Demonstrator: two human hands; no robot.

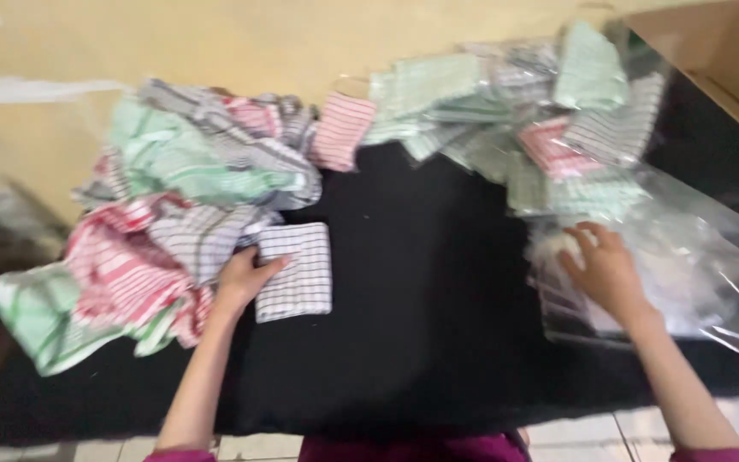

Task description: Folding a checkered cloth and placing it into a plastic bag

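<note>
a small folded white cloth with thin dark checks [294, 271] lies flat on the black table covering [421, 325], just beside a loose heap of unfolded striped cloths in red, green and grey [164, 222]. the left hand [245, 278] is laid on the folded cloth's left edge, with the thumb resting on top; whether the fingers are closed under that edge cannot be told, since they are hidden against the heap. the right hand [606, 272] is spread open, fingers apart, pressed on a stack of clear plastic bags [686, 265] at the right of the table; nothing is clamped in it. behind the bags a pile of bagged folded cloths [549, 111] is seen, with a brown cardboard box [720, 60] at the far right corner.

the folded cloth is judged light, soft and limp, likely to fall open if lifted by one corner; it would best be taken along a folded edge, pinched through all layers. the bags are judged thin, slippery and clingy, and would best be separated at an open mouth.
</note>
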